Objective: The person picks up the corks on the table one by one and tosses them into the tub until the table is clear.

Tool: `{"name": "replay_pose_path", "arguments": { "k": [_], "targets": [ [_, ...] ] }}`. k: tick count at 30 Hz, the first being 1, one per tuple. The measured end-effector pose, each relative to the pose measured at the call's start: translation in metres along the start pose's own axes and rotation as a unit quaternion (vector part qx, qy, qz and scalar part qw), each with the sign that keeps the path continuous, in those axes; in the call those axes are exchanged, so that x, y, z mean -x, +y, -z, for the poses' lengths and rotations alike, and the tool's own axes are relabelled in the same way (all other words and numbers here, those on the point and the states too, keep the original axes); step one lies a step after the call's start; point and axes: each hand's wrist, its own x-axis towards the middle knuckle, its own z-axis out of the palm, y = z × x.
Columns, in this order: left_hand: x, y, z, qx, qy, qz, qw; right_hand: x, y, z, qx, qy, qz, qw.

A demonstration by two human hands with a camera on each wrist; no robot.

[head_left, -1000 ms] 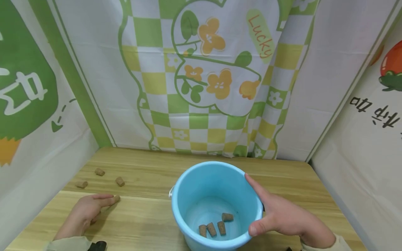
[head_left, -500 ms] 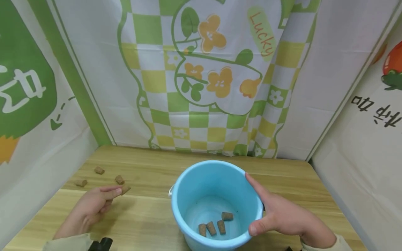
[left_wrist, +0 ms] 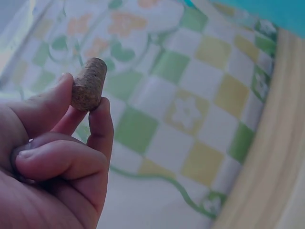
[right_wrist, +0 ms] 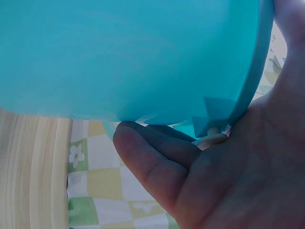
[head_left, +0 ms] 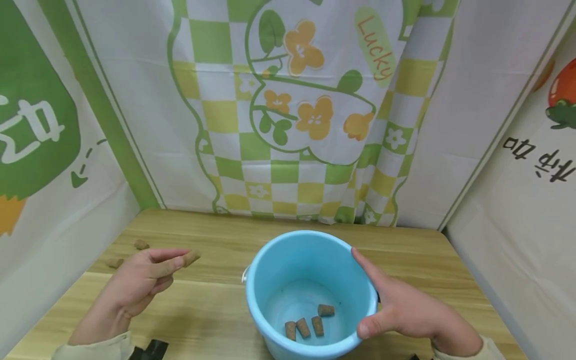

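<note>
Cork (left_wrist: 89, 84) sits pinched between thumb and fingertips of the left hand (head_left: 139, 277), over the worktop (head_left: 216, 310) and left of the blue bucket (head_left: 310, 260). From where I stand, only that small, round-sided contact holds it, so a slackening pinch could let it roll out and drop; carried rightward too low, it could knock the rim. The right hand (head_left: 398, 306) spreads wide, its thumb and fingers around the bucket's right side; an uneven push there could tilt it, rolling the four corks (head_left: 303, 328) inside. Two more corks (head_left: 141, 244) lie near the left hand, where a careless sleeve could sweep them.
</note>
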Motion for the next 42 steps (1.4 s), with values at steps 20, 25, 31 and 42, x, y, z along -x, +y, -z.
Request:
{"name": "replay_pose_path", "arguments": {
  "k": [20, 25, 31, 42],
  "targets": [
    [0.018, 0.065, -0.088, -0.188, -0.001, -0.040, 0.9813, 0.000, 0.000, 0.000, -0.011, -0.003, -0.017, 0.9998],
    [0.016, 0.069, -0.099, -0.210, 0.019, -0.046, 0.9764, 0.000, 0.000, 0.000, -0.015, -0.006, -0.016, 0.9997],
    [0.012, 0.070, -0.111, -0.252, 0.063, -0.049, 0.9644, -0.001, 0.000, 0.000, -0.017, -0.006, -0.015, 0.9997],
    [0.005, 0.064, -0.126, -0.252, 0.069, -0.051, 0.9638, -0.001, 0.000, 0.000, -0.015, -0.003, -0.027, 0.9995]
  ]
}}
